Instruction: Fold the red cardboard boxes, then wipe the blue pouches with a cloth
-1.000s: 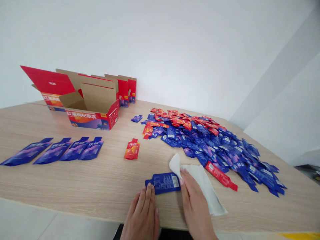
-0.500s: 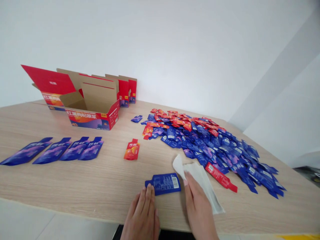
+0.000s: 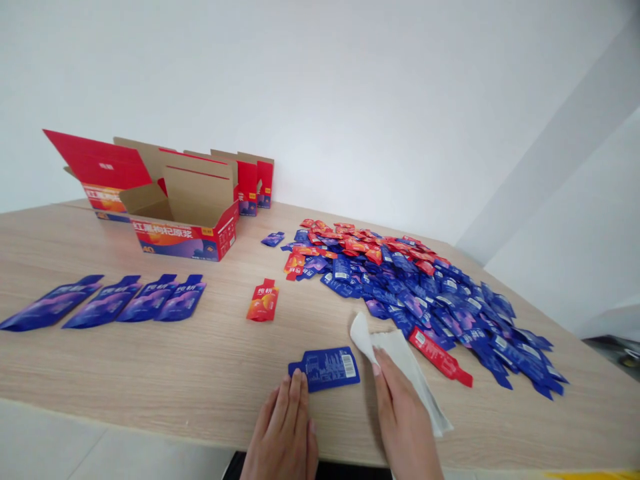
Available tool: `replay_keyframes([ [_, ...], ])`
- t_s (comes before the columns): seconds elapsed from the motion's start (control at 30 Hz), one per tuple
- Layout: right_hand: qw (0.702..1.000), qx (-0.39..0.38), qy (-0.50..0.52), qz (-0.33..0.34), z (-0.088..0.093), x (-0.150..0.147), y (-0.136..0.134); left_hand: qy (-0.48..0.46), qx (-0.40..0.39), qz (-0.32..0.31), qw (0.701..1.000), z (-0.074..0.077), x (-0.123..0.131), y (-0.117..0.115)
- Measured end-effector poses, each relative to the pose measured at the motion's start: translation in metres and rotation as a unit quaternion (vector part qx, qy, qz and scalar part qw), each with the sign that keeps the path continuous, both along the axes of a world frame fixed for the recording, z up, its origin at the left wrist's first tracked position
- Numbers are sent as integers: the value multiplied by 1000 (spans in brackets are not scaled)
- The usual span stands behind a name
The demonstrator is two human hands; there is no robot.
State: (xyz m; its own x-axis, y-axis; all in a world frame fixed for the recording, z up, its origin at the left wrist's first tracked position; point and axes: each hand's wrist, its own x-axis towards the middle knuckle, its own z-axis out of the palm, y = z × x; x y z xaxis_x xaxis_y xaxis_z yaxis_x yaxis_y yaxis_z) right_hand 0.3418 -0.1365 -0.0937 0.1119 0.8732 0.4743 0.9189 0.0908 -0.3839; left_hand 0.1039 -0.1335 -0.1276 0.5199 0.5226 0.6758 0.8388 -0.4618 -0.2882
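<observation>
A blue sachet [image 3: 325, 368] lies barcode-side up near the table's front edge. My left hand [image 3: 285, 430] rests flat on the table, fingers stretched out, fingertips touching the sachet's left end. My right hand [image 3: 403, 420] lies flat on a white cloth [image 3: 405, 363] just right of the sachet, fingers together and pressing the cloth down. A big heap of blue and red sachets [image 3: 415, 287] spreads across the table to the right.
Several blue sachets [image 3: 107, 303] lie in a row at the left. One orange sachet [image 3: 263, 300] lies alone in the middle. Open red cardboard boxes [image 3: 183, 207] stand at the back left. A red sachet [image 3: 440, 357] lies beside the cloth.
My right hand has slid with the cloth to the right, off the blue sachet's end. My left hand has stayed in place.
</observation>
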Motion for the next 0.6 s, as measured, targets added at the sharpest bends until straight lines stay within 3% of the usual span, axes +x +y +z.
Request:
replay_keyframes([
  [0.13,979,46,-56,189,-2,-50,2,2,-5,3,1000,-6,-2,-1],
  [0.23,969,48,-95,222,-12,-70,6,-16,-9,10,1000,-11,-3,-3],
  [0.37,981,10,-101,168,-19,-50,7,-19,-12,27,999,-11,-1,-3],
  [0.53,999,-32,-20,-33,-8,-9,5,-16,-8,17,1000,-8,1,-3],
  [0.6,999,-27,9,-38,-2,-15,5,-13,-8,18,1000,-8,0,-3],
])
